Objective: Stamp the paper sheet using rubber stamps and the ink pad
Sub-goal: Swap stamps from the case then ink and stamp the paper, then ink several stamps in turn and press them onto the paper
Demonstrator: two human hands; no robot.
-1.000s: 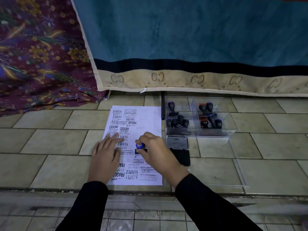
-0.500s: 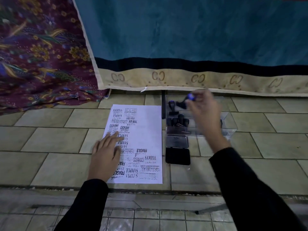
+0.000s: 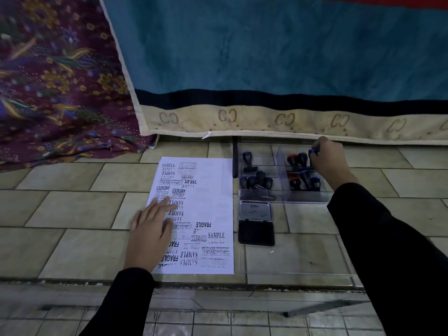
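Spanning the far side, a teal blanket [image 3: 266, 57]; a patterned cloth [image 3: 55, 88] bunched far left. Tiled floor [image 3: 72, 209] below both. Sheet [image 3: 213, 190] lies flat at centre, its left half and near end crowded with black prints, right part mostly blank. Clear box [image 3: 310, 197] far right of the sheet, two compartments, stamps [image 3: 257, 180] standing in each. Left hand [image 3: 150, 234] flat on the sheet's left edge, fingers straight, pressing. Right hand [image 3: 329, 161] over the box's right compartment, fingers curled round a blue-topped stamp [image 3: 313, 151]. Ink pad [image 3: 256, 232] open, just right of the sheet, near side of the box.
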